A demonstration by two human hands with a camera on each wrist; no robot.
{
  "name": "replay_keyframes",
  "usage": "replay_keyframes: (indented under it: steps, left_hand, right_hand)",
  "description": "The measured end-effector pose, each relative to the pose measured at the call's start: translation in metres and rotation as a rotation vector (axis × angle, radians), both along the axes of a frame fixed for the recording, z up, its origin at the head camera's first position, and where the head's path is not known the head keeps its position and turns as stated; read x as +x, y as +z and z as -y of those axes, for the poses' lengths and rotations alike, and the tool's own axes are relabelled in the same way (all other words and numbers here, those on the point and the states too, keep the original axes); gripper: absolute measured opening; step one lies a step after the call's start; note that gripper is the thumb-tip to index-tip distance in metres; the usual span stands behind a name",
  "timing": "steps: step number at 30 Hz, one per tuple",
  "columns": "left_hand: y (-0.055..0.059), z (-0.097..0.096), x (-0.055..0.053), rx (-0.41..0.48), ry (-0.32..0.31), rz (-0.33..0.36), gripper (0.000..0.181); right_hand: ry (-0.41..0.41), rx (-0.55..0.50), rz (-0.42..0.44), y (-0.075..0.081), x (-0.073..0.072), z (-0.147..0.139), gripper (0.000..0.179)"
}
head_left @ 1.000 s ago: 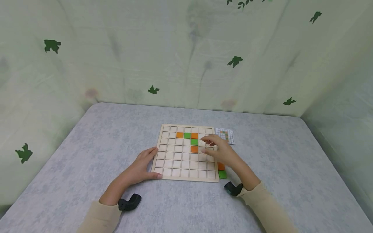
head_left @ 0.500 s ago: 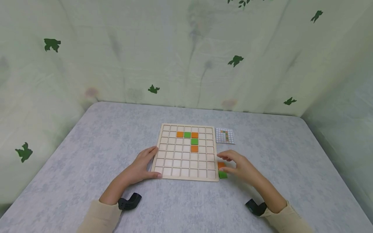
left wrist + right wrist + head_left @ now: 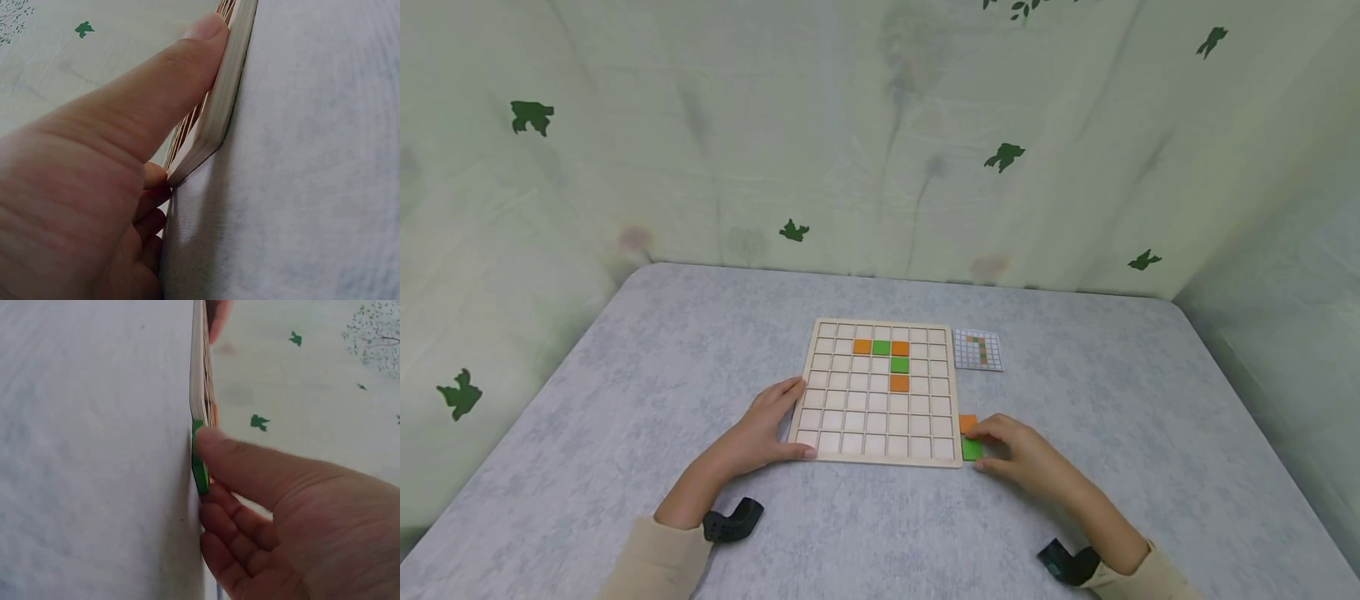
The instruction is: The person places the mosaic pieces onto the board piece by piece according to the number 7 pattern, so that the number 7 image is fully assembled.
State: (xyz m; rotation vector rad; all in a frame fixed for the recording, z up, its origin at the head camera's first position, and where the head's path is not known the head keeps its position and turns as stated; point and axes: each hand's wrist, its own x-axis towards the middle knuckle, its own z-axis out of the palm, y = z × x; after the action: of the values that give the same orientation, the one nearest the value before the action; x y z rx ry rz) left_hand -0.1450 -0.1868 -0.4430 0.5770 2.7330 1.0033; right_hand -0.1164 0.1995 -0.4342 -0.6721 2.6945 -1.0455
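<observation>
A wooden grid board point(image 3: 854, 424) lies flat on the table, with orange and green square tiles in some cells. My left hand point(image 3: 764, 428) holds its near left corner, thumb over the near edge and fingers along the left side; the left wrist view shows the thumb point(image 3: 181, 69) on the board's rim point(image 3: 219, 103). Just right of the board, my right hand point(image 3: 1028, 454) pinches a green tile point(image 3: 972, 449) at its edges. In the right wrist view the thumb covers part of that green tile point(image 3: 200, 478). An orange tile point(image 3: 967, 423) lies directly behind it, partly under my fingers.
A small printed pattern card point(image 3: 978, 349) lies against the board's far right side. The grey table point(image 3: 715, 333) extends around the board, and a pale curtain point(image 3: 850, 150) with green bird shapes hangs behind it. Black wrist devices point(image 3: 733, 521) sit on both wrists.
My right hand has drawn back from above the board to the tiles at its right side, and its fingers have closed on the green one. The left hand has stayed on the board's corner.
</observation>
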Motion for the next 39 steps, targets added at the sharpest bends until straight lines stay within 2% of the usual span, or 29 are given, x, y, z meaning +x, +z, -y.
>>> replay_keyframes:
  steps: [10,13,21,25,32,39]
  left_hand:
    - [0.0,0.0,0.0,-0.009,0.001,-0.004,0.105]
    - [0.0,0.0,0.001,-0.009,0.001,-0.008,0.105]
    - [-0.001,0.0,0.001,-0.005,-0.007,-0.021,0.104]
    - [-0.002,0.0,0.0,-0.006,-0.007,-0.025,0.104]
    - [-0.002,0.0,0.001,-0.008,-0.005,-0.031,0.103]
    - [-0.002,0.0,0.001,-0.016,-0.007,-0.031,0.103]
  right_hand:
    - [-0.037,0.074,-0.008,0.003,0.001,0.005,0.027]
    - [-0.02,0.048,-0.039,0.009,-0.001,0.007,0.028]
    - [0.032,-0.042,-0.202,0.026,-0.015,0.023,0.029]
    - [0.037,-0.091,-0.235,0.03,-0.024,0.036,0.029]
    - [0.05,-0.167,-0.218,0.021,-0.043,0.058,0.028]
    - [0.036,-0.193,-0.138,0.004,-0.055,0.073,0.03]
